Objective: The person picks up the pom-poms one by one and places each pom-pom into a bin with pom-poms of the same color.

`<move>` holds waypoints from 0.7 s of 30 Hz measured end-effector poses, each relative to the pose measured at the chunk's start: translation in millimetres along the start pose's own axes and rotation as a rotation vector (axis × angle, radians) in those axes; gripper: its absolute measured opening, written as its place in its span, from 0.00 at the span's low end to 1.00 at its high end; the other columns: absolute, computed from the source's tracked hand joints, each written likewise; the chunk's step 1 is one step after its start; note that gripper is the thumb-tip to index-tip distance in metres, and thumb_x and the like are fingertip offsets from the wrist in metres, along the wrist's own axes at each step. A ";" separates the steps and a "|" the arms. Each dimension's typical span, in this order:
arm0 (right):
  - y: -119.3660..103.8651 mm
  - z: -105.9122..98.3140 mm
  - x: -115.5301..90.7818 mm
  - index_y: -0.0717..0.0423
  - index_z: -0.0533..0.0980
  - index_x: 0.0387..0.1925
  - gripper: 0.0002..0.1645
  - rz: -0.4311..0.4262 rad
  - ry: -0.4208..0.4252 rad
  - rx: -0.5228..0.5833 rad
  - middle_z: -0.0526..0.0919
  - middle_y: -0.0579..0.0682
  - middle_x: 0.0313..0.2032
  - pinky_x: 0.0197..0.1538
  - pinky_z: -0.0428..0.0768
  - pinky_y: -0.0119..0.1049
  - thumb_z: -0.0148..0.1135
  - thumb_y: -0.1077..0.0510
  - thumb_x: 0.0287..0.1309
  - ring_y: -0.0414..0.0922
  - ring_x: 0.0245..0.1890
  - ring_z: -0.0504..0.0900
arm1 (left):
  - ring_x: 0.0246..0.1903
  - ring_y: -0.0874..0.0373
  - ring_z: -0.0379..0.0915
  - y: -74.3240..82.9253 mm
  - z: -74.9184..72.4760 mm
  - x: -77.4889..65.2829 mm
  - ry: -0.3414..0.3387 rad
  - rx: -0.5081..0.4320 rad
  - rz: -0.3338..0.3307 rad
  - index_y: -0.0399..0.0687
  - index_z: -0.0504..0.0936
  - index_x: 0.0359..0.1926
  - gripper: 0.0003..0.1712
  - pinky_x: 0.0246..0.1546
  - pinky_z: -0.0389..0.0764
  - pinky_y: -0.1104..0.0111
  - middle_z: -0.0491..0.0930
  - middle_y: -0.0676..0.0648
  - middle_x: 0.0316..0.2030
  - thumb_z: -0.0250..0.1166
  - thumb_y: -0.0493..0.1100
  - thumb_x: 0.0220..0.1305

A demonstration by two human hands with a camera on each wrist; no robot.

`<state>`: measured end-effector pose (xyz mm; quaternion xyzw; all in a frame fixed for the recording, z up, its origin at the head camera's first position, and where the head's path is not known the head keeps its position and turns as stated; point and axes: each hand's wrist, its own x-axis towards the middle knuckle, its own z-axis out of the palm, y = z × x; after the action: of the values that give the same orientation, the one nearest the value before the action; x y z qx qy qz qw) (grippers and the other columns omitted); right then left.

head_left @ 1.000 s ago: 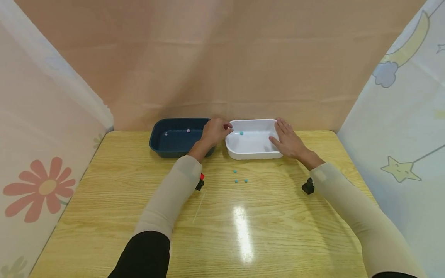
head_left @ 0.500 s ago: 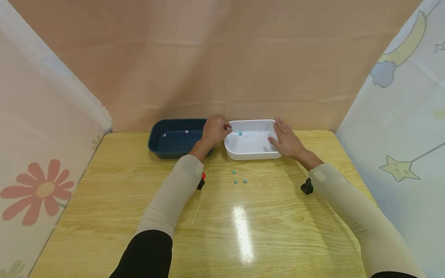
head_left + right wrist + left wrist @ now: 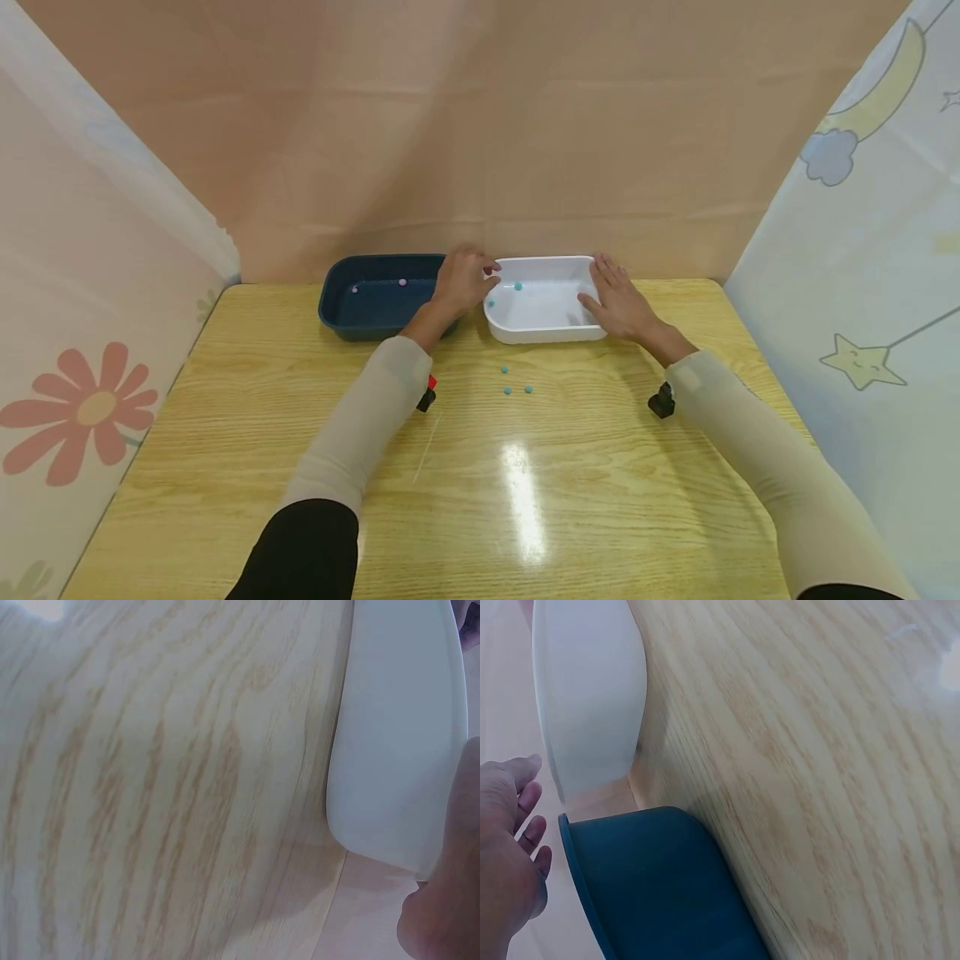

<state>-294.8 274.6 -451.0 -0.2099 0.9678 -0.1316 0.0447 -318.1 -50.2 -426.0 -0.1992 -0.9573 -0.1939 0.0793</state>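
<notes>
My left hand (image 3: 461, 281) hovers over the left rim of the white tray (image 3: 547, 335), above the gap beside the dark blue tray (image 3: 375, 317). Its thumb and fingers stand apart, and nothing shows between them in the left wrist view. Just below the fingertips, a small turquoise ball (image 3: 491, 303) lies inside the white tray, with another turquoise ball (image 3: 518, 286) farther in. My right hand (image 3: 621, 304) rests along the white tray's right end, fingers straight and thumb reaching over the rim. Two small pale pink balls, a left one (image 3: 355, 290) and a right one (image 3: 402, 282), lie in the dark tray.
Three turquoise balls, including a nearer one (image 3: 507, 390), lie on the wooden table (image 3: 585, 467) in front of the white tray. A tan backdrop (image 3: 487, 150) rises behind the trays. Patterned panels, one with a flower (image 3: 97, 408), flank both sides.
A turquoise ball now shows at the left end of the white tray, below my left hand, where none showed earlier. The left fingers have spread slightly. My right hand has stayed in place.
</notes>
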 end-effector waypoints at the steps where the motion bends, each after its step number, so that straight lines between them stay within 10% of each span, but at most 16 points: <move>1: -0.4 -0.4 -0.1 0.72 0.37 0.82 0.49 0.000 -0.001 0.000 0.30 0.66 0.84 0.83 0.33 0.58 0.37 0.39 0.85 0.60 0.84 0.29 | 0.51 0.54 0.77 0.3 -1.1 -0.9 0.001 0.002 0.009 0.53 0.93 0.52 0.12 0.55 0.77 0.61 0.88 0.51 0.45 0.72 0.48 0.72; 21: -1.5 -0.5 -0.7 0.73 0.37 0.82 0.49 0.000 0.002 0.006 0.29 0.66 0.83 0.83 0.32 0.58 0.36 0.40 0.85 0.60 0.84 0.29 | 0.49 0.50 0.77 -13.0 -17.1 -36.6 0.105 -0.080 0.198 0.46 0.93 0.51 0.14 0.50 0.78 0.57 0.88 0.45 0.42 0.75 0.46 0.69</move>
<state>-293.6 273.6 -450.1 -0.2096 0.9674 -0.1349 0.0446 -289.0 -80.9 -423.3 -0.2853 -0.9190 -0.2332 0.1401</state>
